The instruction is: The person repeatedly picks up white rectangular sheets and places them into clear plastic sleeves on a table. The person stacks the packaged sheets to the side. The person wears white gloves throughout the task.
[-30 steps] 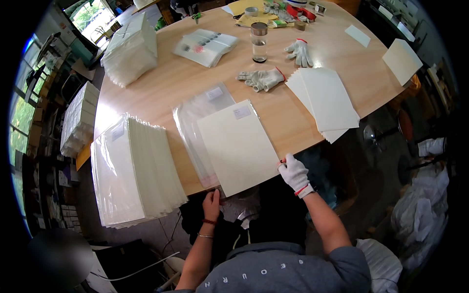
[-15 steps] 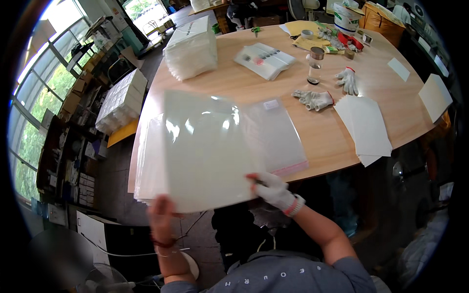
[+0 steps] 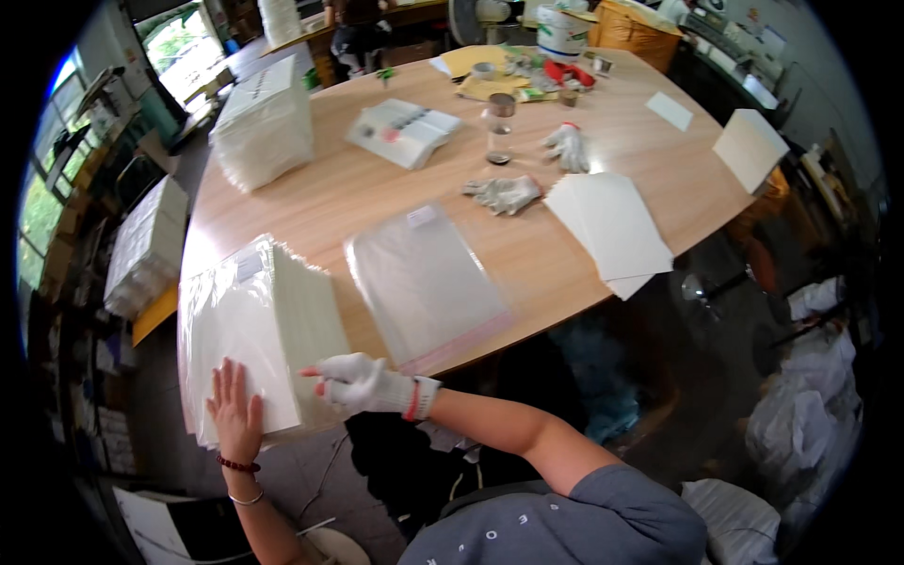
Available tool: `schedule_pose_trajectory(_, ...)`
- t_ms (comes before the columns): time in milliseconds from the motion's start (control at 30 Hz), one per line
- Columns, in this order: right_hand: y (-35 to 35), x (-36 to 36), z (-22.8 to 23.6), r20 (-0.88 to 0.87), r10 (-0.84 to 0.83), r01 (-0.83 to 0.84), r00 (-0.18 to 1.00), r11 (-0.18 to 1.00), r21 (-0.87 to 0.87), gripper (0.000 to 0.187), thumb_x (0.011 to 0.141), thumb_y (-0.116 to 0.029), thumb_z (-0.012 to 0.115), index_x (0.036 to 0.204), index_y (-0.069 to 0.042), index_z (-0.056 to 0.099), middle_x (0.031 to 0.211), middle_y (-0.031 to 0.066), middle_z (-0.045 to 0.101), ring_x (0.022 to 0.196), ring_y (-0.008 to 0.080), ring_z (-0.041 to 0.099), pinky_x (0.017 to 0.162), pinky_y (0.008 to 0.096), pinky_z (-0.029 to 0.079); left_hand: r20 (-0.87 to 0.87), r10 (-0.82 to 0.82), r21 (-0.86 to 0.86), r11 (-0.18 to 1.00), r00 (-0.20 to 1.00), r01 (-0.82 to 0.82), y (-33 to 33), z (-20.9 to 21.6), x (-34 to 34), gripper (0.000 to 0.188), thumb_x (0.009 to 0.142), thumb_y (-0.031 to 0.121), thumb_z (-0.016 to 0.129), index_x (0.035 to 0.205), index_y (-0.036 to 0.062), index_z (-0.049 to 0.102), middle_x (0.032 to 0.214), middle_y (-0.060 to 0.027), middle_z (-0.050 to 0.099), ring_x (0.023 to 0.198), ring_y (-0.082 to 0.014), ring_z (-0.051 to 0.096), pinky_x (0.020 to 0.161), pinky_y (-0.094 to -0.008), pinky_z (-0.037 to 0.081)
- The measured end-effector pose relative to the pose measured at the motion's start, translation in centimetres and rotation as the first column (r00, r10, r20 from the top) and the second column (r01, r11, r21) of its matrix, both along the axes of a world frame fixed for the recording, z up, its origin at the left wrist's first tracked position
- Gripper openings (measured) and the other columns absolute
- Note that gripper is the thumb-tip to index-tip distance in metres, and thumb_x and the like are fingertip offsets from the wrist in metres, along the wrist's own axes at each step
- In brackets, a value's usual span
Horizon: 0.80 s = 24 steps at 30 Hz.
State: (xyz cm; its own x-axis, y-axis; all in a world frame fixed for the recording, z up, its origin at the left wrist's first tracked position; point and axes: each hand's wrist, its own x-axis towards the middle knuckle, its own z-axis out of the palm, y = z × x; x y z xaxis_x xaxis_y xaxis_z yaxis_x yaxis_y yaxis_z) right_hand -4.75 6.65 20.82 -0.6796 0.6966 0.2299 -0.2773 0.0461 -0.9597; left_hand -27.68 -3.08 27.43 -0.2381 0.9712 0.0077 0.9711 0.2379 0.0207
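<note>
Moved since the earlier frame, from between both hands to the top of the stack [image 3: 315, 330] at the left of the wooden table [image 3: 527, 268]: sleeved white sheet [image 3: 231, 325]. Moved also, leftward to the near right side of the stack: gloved right hand [image 3: 363, 381].

Head view. On the sleeved white sheet, toward its near edge: bare left hand [image 3: 235, 414], palm down, fingers straight and spread, gripping nothing. On the same wrist: dark red bead bracelet [image 3: 238, 463] and pale bangle [image 3: 247, 496]. On the gloved right hand: fingers partly bent, tips directed left at the stack. Cannot tell contact or grip at those tips.

Just right of the stack, flat on the wooden table: clear plastic sleeve [image 3: 428, 287], with pinkish strip along near edge and small label [image 3: 423, 217] near far edge. Farther right: fanned pile of white sheets [image 3: 612, 226], reaching past the table's near edge. Beyond the pile: two white work gloves [image 3: 504, 194], lying apart; near both, clear cylindrical jar [image 3: 499, 141] topped by a tape roll [image 3: 502, 104]. Farther back: overlapping printed plastic bags [image 3: 405, 132]. At far left: tall plastic-wrapped stack [image 3: 264, 122]. At the far edge: white bucket [image 3: 563, 36].
</note>
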Motion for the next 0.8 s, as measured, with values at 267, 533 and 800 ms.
schedule_pose_trajectory(267,7.0,30.2,-7.3,0.328,-0.945,0.208,0.009,0.323,0.923,0.011,0.072,-0.013,0.056,0.076,-0.006,0.049,0.076,0.0123,0.051,0.07,0.0298,0.05,0.06,0.0394,0.043,-0.03,0.062,0.135,0.989,0.998,-0.057,-0.4,-0.8,-0.2,0.053,0.087,0.041,0.033,0.13,0.0107,0.032,0.138,-0.0085,0.025,0.129,-0.0296,0.017,0.101,-0.0513,0.012)
schedule_pose_trajectory(533,6.9,38.4,-7.6,0.623,-0.72,0.27,-0.307,0.562,0.782,0.026,0.073,-0.025,0.059,0.088,-0.006,0.053,0.076,0.0143,0.06,0.07,0.0307,0.058,0.062,0.0415,0.045,0.31,-0.518,0.675,0.71,0.798,0.199,-1.7,0.5,8.5,0.023,0.077,0.012,0.052,0.098,0.003,0.056,0.092,-0.0133,0.06,0.083,-0.0297,0.057,0.072,-0.0398,0.045)
schedule_pose_trajectory(800,8.5,40.9,-8.0,0.311,-0.927,0.804,0.211,-0.016,-0.595,0.029,0.077,-0.037,0.06,0.079,-0.011,0.048,0.07,0.0037,0.056,0.049,0.0085,0.049,0.033,0.0185,0.031,0.473,-0.489,0.456,0.848,0.733,0.271,9.8,-10.5,19.4,0.034,0.072,0.002,0.055,0.106,0.0015,0.052,0.111,-0.0142,0.051,0.088,-0.0308,0.051,0.076,-0.0372,0.043)
